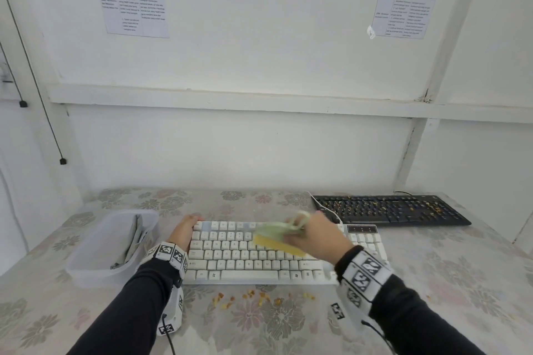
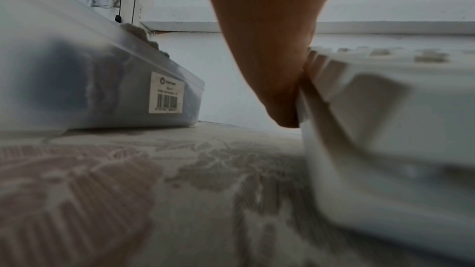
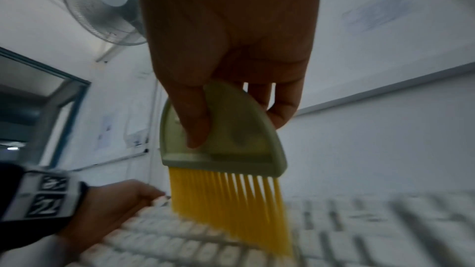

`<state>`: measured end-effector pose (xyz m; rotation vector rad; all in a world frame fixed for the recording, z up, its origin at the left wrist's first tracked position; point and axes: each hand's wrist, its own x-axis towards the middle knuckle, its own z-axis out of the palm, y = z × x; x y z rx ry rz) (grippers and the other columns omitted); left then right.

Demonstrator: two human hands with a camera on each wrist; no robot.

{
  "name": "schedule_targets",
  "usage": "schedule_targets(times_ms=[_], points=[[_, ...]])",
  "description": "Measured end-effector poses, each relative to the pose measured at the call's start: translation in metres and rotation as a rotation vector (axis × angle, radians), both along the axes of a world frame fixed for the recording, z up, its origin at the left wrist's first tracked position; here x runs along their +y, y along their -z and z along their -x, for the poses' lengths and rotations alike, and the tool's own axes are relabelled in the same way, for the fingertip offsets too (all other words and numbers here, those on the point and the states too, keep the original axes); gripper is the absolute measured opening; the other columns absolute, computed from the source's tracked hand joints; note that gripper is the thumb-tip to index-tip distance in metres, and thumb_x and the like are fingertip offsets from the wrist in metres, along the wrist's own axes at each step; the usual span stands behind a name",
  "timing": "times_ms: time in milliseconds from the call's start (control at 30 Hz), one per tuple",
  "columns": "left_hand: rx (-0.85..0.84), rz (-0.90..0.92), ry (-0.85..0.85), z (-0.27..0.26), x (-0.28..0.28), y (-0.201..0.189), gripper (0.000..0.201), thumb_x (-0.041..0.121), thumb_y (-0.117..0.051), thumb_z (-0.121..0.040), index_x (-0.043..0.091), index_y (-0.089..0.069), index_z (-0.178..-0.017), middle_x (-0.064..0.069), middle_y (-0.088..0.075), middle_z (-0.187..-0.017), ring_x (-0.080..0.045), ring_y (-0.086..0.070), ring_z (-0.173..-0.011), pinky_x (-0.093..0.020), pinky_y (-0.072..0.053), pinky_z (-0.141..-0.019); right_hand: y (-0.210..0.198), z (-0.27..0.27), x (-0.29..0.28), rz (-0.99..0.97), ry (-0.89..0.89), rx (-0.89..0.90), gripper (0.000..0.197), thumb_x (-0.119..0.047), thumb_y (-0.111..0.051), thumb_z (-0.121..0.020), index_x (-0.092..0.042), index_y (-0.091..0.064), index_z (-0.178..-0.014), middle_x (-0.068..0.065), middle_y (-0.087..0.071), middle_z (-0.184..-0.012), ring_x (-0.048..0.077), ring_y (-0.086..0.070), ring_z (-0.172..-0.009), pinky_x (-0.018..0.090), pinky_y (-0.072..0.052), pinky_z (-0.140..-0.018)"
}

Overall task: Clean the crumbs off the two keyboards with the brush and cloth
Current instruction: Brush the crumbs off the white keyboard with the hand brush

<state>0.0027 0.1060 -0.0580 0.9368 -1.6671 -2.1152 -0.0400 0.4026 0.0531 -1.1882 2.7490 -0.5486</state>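
A white keyboard [image 1: 259, 256] lies in front of me on the flowered table. My right hand [image 1: 314, 235] grips a pale green brush [image 3: 226, 139] by its handle, and the yellow bristles [image 1: 278, 245] sweep over the middle keys. My left hand [image 1: 184, 229] holds the keyboard's far left corner [image 2: 316, 80], fingers curled over the edge. Crumbs [image 1: 259, 297] lie on the tablecloth just in front of the white keyboard. A black keyboard [image 1: 389, 209] at the back right is strewn with crumbs. A grey cloth [image 1: 134, 242] sits in a clear tub.
The clear plastic tub [image 1: 95, 271] stands left of the white keyboard, close to my left wrist. A white cable [image 1: 326, 207] runs between the two keyboards. The white wall [image 1: 259, 147] rises right behind the table. A wall fan [image 3: 102, 5] shows in the right wrist view.
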Motion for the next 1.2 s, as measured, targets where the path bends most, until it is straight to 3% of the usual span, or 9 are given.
schedule_targets(times_ms=[100,233,433,533,667,800,900,1000,1200], points=[[0.012,0.010,-0.016,-0.001,0.002,-0.003,0.023,0.024,-0.040,-0.097,0.016,-0.055,-0.081,-0.010,-0.057,-0.081,-0.026,-0.055,-0.079,-0.047,-0.044,-0.092,0.004,-0.017,-0.047,-0.095,-0.137,0.034,0.026,-0.029,-0.051,-0.093,-0.011,-0.061,-0.110,0.000,-0.060,-0.080,0.003,-0.044,-0.052,0.008,-0.038,-0.045],[0.020,0.010,-0.014,-0.001,0.004,-0.005,0.025,0.021,-0.038,-0.098,0.014,-0.053,-0.079,-0.010,-0.054,-0.076,-0.024,-0.053,-0.071,-0.042,-0.043,-0.085,0.007,-0.028,-0.072,-0.204,-0.138,0.109,0.024,-0.026,-0.051,-0.091,-0.004,-0.060,-0.093,-0.002,-0.040,-0.060,0.012,-0.040,-0.052,0.019,-0.032,-0.047],[0.029,-0.031,-0.004,-0.003,0.005,-0.008,0.023,0.023,-0.040,-0.097,0.017,-0.053,-0.079,-0.007,-0.054,-0.075,-0.024,-0.053,-0.074,-0.044,-0.045,-0.087,0.002,-0.009,-0.041,-0.284,-0.043,0.071,0.022,-0.016,-0.049,-0.090,-0.009,-0.060,-0.107,-0.003,-0.047,-0.068,0.016,-0.050,-0.066,0.014,-0.034,-0.050],[0.033,-0.025,-0.007,-0.004,0.007,-0.008,0.026,0.020,-0.036,-0.098,0.016,-0.050,-0.077,-0.007,-0.051,-0.073,-0.023,-0.050,-0.069,-0.037,-0.043,-0.075,-0.003,0.000,-0.025,-0.321,-0.027,0.095,0.023,-0.018,-0.048,-0.087,-0.012,-0.060,-0.106,0.002,-0.057,-0.085,0.019,-0.057,-0.076,0.018,-0.041,-0.058],[0.026,-0.007,-0.002,-0.006,0.009,-0.011,0.027,0.019,-0.035,-0.098,0.015,-0.050,-0.076,-0.007,-0.049,-0.071,-0.022,-0.048,-0.068,-0.035,-0.041,-0.072,-0.015,-0.007,-0.037,-0.298,-0.083,0.121,0.007,-0.020,-0.048,-0.087,-0.015,-0.053,-0.084,-0.004,-0.045,-0.063,0.012,-0.046,-0.057,0.017,-0.035,-0.049],[0.047,0.012,-0.010,-0.008,0.011,-0.013,0.029,0.016,-0.034,-0.098,0.013,-0.053,-0.077,-0.010,-0.051,-0.076,-0.022,-0.048,-0.075,-0.037,-0.040,-0.079,-0.013,-0.026,-0.082,-0.206,-0.213,0.140,0.019,-0.023,-0.051,-0.088,-0.014,-0.049,-0.072,-0.006,-0.039,-0.055,0.006,-0.036,-0.048,0.017,-0.028,-0.044],[0.046,0.031,-0.019,-0.008,0.011,-0.019,0.030,0.008,-0.031,-0.099,0.009,-0.050,-0.075,-0.010,-0.048,-0.073,-0.020,-0.045,-0.067,-0.031,-0.039,-0.063,0.001,-0.038,-0.111,-0.195,-0.278,0.165,0.035,-0.026,-0.050,-0.088,-0.015,-0.037,-0.058,-0.004,-0.036,-0.054,0.007,-0.032,-0.047,0.020,-0.026,-0.044],[0.030,0.052,0.015,-0.009,0.012,-0.025,0.032,0.004,-0.029,-0.100,0.009,-0.046,-0.073,-0.009,-0.044,-0.070,-0.017,-0.042,-0.061,-0.027,-0.036,-0.055,0.010,-0.043,-0.123,-0.192,-0.297,0.187,0.033,-0.026,-0.050,-0.089,-0.012,-0.039,-0.061,-0.004,-0.033,-0.054,0.009,-0.031,-0.047,0.021,-0.024,-0.044],[0.063,-0.035,0.020,-0.016,0.016,-0.021,0.028,0.011,-0.031,-0.100,0.010,-0.049,-0.078,-0.011,-0.048,-0.070,-0.021,-0.047,-0.062,-0.031,-0.039,-0.059,0.002,-0.029,-0.107,-0.325,-0.222,0.158,0.026,-0.017,-0.051,-0.086,-0.010,-0.044,-0.062,-0.002,-0.039,-0.058,0.012,-0.037,-0.050,0.019,-0.032,-0.046]])
